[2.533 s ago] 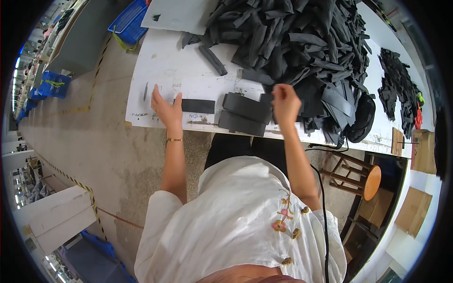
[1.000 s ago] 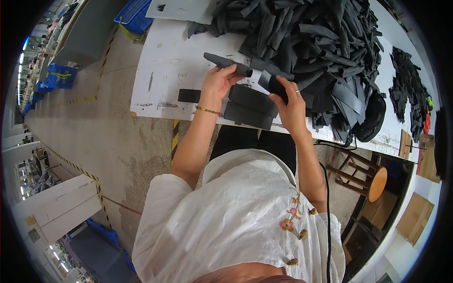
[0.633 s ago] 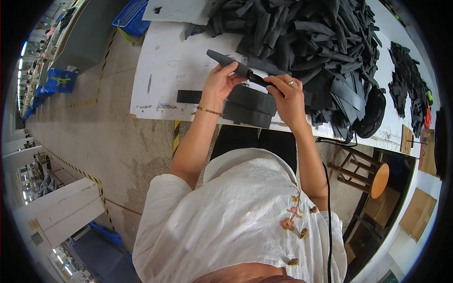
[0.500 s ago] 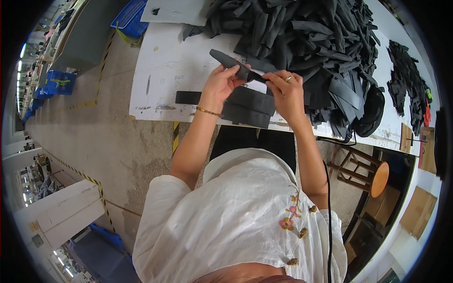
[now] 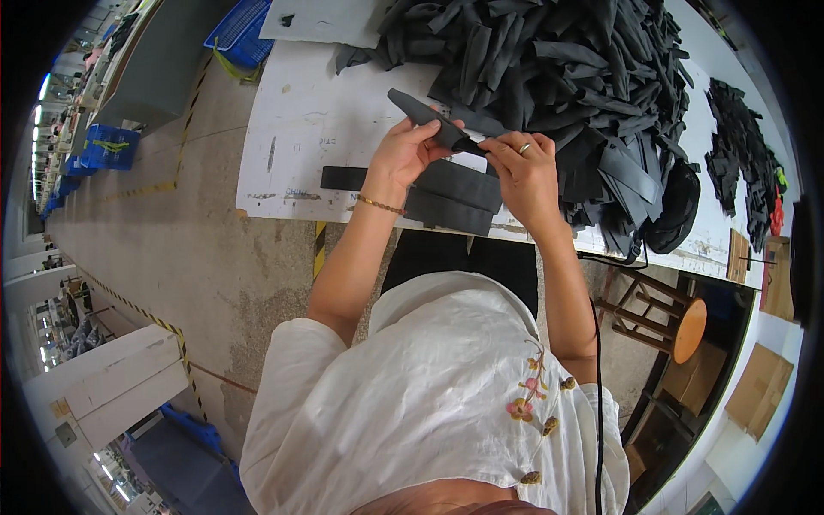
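Over the front part of the white table, both hands hold a dark grey fabric strip (image 5: 421,110). My left hand (image 5: 402,156) grips its middle, thumb on top, and one end sticks out up and to the left. My right hand (image 5: 525,172) pinches the other end between thumb and fingers; the fingertips partly hide that end. Between the hands the fabric looks folded or twisted. Below them, flat dark strips (image 5: 446,209) lie stacked along the table's front edge, partly behind my left wrist.
A big heap of dark fabric strips (image 5: 558,77) covers the back of the white table (image 5: 292,129). A black pouch (image 5: 675,206) sits at the right, with a dark cord near it. A wooden stool (image 5: 688,330) stands at the lower right, blue baskets (image 5: 240,34) at the left.
My right hand has shifted slightly right and down. The fabric between the hands now looks more bunched. Both hands keep hold of the strip.
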Demonstrator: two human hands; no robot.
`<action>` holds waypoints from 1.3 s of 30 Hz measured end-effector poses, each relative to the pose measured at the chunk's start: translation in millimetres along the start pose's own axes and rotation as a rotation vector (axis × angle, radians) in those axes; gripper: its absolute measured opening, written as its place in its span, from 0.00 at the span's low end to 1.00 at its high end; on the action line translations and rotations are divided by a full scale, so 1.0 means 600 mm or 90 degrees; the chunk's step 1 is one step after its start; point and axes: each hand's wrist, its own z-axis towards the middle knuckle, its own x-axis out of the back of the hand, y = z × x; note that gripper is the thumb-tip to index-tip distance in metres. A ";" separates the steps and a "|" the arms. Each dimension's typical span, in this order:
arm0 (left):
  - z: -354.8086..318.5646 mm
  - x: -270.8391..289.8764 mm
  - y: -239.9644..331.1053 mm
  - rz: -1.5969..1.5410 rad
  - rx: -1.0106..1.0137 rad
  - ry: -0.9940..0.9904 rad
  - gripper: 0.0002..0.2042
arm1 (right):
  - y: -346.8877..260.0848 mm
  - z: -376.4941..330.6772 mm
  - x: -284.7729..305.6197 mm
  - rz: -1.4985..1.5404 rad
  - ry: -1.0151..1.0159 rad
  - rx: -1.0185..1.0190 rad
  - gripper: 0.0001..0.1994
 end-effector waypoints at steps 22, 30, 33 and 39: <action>-0.053 -0.108 -0.038 -0.049 -0.174 -0.051 0.19 | -0.050 -0.006 -0.032 -0.002 0.101 0.014 0.26; -0.050 -0.114 -0.081 -0.028 -0.246 -0.060 0.12 | -0.039 -0.046 -0.065 0.104 0.055 -0.044 0.21; -0.053 -0.109 -0.074 -0.035 -0.220 -0.030 0.11 | -0.039 -0.047 -0.073 0.107 0.059 -0.038 0.20; -0.043 -0.097 -0.034 0.094 -0.258 0.005 0.17 | -0.046 -0.053 -0.066 0.144 0.022 -0.077 0.18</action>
